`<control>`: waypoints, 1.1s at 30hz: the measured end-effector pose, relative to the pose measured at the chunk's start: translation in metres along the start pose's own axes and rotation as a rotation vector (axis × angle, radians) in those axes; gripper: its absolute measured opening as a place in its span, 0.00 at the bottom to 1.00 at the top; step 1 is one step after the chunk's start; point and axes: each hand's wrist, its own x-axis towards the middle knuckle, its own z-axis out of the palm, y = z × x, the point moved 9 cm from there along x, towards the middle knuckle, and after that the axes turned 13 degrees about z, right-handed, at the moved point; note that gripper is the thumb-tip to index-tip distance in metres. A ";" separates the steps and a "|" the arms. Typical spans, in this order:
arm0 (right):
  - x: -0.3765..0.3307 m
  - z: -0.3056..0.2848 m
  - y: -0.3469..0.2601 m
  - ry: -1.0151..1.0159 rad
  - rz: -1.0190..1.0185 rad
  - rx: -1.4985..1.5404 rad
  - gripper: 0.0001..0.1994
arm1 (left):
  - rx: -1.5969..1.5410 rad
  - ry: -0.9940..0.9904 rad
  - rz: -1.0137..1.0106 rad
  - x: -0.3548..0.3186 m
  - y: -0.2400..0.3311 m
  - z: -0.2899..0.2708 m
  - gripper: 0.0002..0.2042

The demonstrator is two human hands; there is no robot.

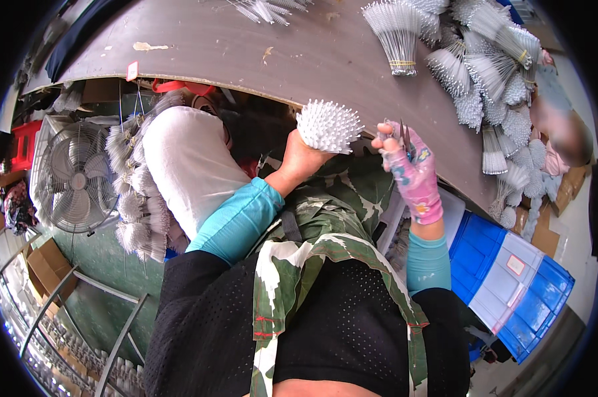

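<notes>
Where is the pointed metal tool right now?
In the head view, the pointed metal tool is in the pink-gloved right hand, just right of the white-tipped bundle in the left hand.

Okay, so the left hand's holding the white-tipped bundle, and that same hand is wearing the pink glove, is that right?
Not quite: the pink glove is on the right hand, as the head view shows. The left hand is bare, though it does hold the white-tipped bundle.

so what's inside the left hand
A bundle of white-tipped pieces fans out from the left hand. Only its tips show; the part inside the grip is covered.
</notes>
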 end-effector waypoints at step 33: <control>-0.024 0.060 0.024 -0.322 0.437 -0.041 0.17 | 0.020 0.239 -0.051 -0.007 0.009 -0.015 0.14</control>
